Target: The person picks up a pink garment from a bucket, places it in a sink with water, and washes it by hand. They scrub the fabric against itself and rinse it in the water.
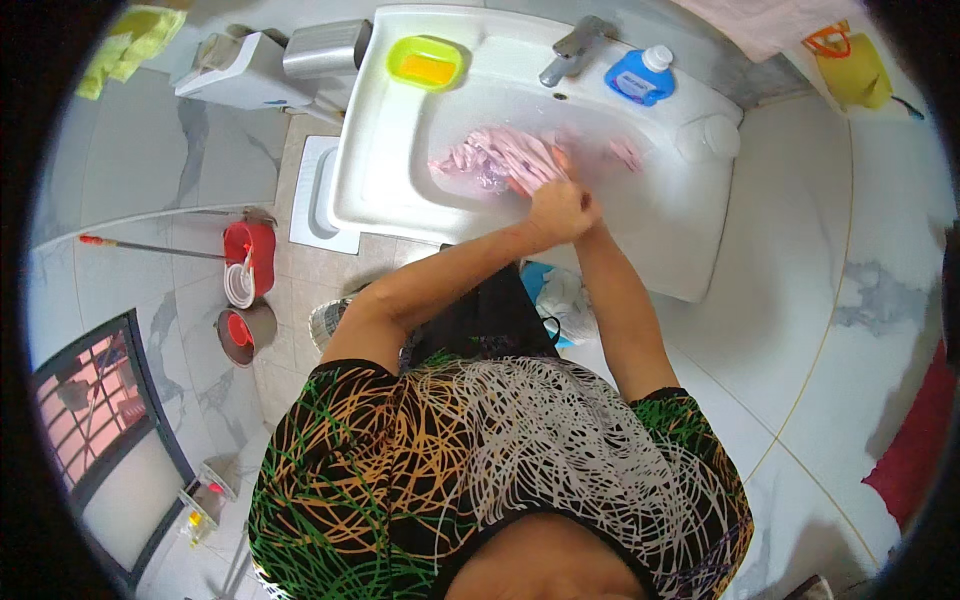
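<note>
Pink wet cloth (500, 152) lies bunched in the water of a white sink (390, 170), and one end is drawn up into my hands. My left hand (560, 210) is closed in a fist over that end. Crossing beneath it, my right hand (563, 162) is mostly hidden behind the left; the fingers that show wrap around the cloth. Another bit of pink fabric (626, 153) shows in the cloudy water to the right.
On the rim sit a lime-green soap dish (426, 64) with an orange bar, a faucet (573, 50), a blue bottle (640, 76) and a white container (708, 138). A squat toilet (318, 195) and red bucket (250, 255) stand on the floor at left.
</note>
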A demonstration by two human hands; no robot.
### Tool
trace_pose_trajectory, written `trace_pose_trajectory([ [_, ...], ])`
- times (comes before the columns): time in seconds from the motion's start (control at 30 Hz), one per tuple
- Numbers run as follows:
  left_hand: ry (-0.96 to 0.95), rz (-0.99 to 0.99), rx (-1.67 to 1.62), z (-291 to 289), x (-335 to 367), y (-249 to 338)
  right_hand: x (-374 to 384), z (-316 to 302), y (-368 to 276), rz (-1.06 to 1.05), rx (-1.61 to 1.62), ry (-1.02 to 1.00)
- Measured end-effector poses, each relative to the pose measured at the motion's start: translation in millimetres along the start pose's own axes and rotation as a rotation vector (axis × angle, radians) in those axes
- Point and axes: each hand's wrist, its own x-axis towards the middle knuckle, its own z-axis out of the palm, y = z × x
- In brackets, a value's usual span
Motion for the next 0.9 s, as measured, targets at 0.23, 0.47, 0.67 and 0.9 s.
trace_pose_trajectory([
  [0.23,0.075,0.054,0.22,-1.2,-4.3,-60.6,8.3,24.1,49.0,-0.143,-0.129,0.118],
  [0.47,0.114,-0.368,0.2,-48.3,22.7,-153.1,53.3,10.8,83.7,-0.088,-0.154,0.154],
  [0.67,-0.358,-1.056,-1.088,-22.3,23.6,-189.0,38.2,13.2,107.7,-0.238,-1.913,0.411],
  [0.9,-0.137,-0.338,-0.22,-36.0,-12.8,-217.0,18.0,1.2,126.6,-0.232,-0.462,0.106],
])
